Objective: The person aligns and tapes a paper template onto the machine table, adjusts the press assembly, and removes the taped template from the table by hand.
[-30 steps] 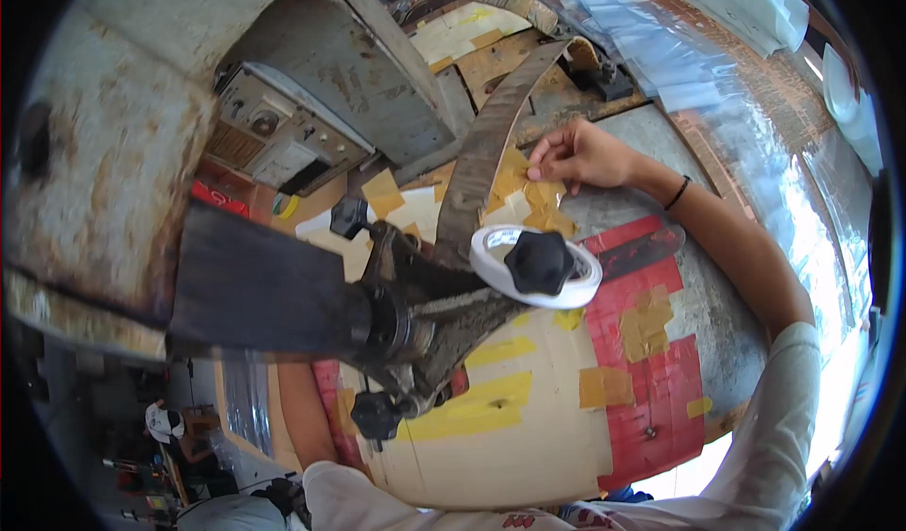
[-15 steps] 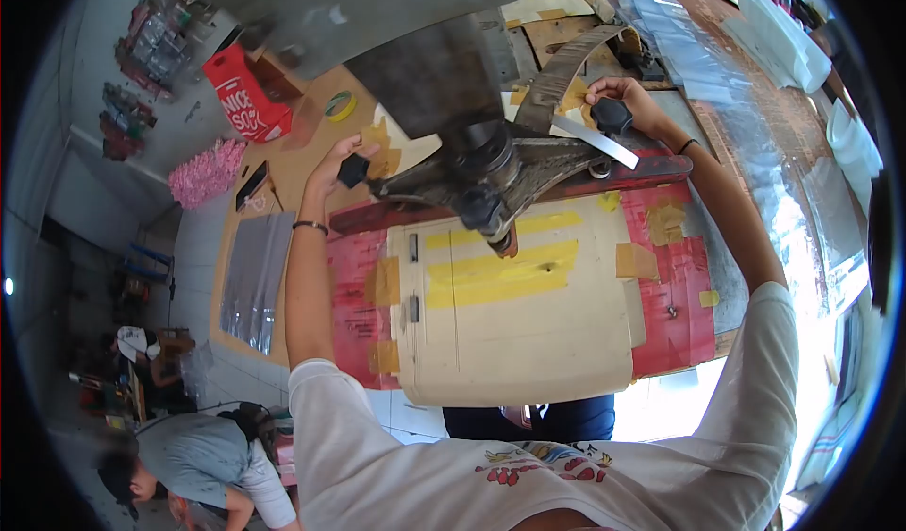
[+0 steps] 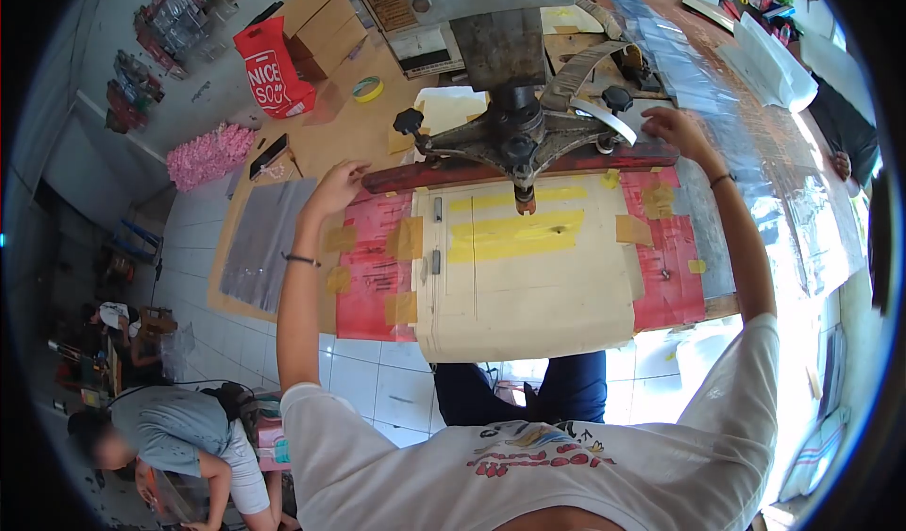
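Observation:
A dark metal clamp frame (image 3: 472,134) hangs in front of me, with a long red bar (image 3: 585,160) across it. Off the bar's left end is my left hand (image 3: 332,189), fingers outstretched and holding nothing; I cannot tell if the fingertips touch it. My right hand (image 3: 681,133), also empty, has its fingers apart near the bar's right end. A black knob (image 3: 408,122) stands on the frame's left side, another black knob (image 3: 617,99) on its right. Below lies a cream sheet (image 3: 538,295) with yellow tape (image 3: 514,237), flanked by red panels (image 3: 376,295).
A red bag (image 3: 274,73), a yellow tape roll (image 3: 368,88), a phone (image 3: 270,155) and clear plastic sheets (image 3: 267,245) lie on the left. Plastic film (image 3: 661,54) runs along the right. At lower left a person (image 3: 179,441) bends down; another person's hand (image 3: 841,163) shows at far right.
Both my hands have come away from the black knobs, towards the bar's ends. My view has shifted back, showing more floor. Another person's hand has come into sight at far right.

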`<state>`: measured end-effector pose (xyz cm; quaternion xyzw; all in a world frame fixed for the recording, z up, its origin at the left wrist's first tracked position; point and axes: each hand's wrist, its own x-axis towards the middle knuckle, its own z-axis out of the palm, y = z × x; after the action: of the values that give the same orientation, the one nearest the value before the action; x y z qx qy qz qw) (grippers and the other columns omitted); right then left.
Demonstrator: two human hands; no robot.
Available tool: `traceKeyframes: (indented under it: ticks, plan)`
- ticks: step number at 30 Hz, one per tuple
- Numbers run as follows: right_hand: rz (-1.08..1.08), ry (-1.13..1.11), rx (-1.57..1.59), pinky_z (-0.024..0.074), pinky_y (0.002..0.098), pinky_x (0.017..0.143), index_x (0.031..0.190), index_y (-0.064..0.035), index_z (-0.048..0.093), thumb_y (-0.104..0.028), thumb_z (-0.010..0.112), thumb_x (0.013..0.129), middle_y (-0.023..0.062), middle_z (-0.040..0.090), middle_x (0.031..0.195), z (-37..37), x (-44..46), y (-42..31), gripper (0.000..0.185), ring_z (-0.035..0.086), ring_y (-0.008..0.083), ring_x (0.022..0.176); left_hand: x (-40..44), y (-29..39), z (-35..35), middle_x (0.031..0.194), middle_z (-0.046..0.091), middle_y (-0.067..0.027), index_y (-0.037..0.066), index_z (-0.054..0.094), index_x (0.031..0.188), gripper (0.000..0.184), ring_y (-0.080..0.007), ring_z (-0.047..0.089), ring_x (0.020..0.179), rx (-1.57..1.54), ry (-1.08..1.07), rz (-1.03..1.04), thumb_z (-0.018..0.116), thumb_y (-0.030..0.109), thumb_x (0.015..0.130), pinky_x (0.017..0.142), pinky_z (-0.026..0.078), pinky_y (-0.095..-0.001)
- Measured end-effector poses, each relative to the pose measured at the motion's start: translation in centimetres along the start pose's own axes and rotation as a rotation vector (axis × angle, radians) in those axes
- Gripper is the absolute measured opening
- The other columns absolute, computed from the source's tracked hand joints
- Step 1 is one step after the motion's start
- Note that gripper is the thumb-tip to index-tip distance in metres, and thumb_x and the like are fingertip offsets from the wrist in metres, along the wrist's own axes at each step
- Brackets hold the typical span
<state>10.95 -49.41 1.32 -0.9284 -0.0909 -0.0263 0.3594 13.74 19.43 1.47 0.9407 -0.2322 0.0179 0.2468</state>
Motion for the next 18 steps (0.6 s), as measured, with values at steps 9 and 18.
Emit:
traceKeyframes:
  ticks: [9,18]
  plan:
    - [-0.008,0.276,-0.411,0.0428,0.0434,0.105,0.131,0.0001,0.056,-0.021,0.064,0.094,0.0207,0.056,0.133,1.1,-13.8,-1.1,0.044,0.053,0.0373,0.124,-17.9,11.5,3.0,0.135,0.051,-0.0244,-0.003,0.049,0.139,0.066,-0.0412,0.045,0.128,0.324,0.413,-0.541,0.065,0.041,0.092,0.107,0.036,-0.0497]
    - [0.305,0.316,-0.435,0.0405,0.0484,0.106,0.138,0.0001,0.049,-0.030,0.068,0.091,0.0251,0.049,0.137,4.3,-23.6,-5.5,0.060,0.047,0.0428,0.128,-26.0,15.8,11.1,0.113,0.055,-0.0230,-0.005,0.043,0.138,0.070,-0.0250,0.059,0.099,-0.297,0.926,-0.851,0.071,0.039,0.091,0.079,0.050,-0.0377]
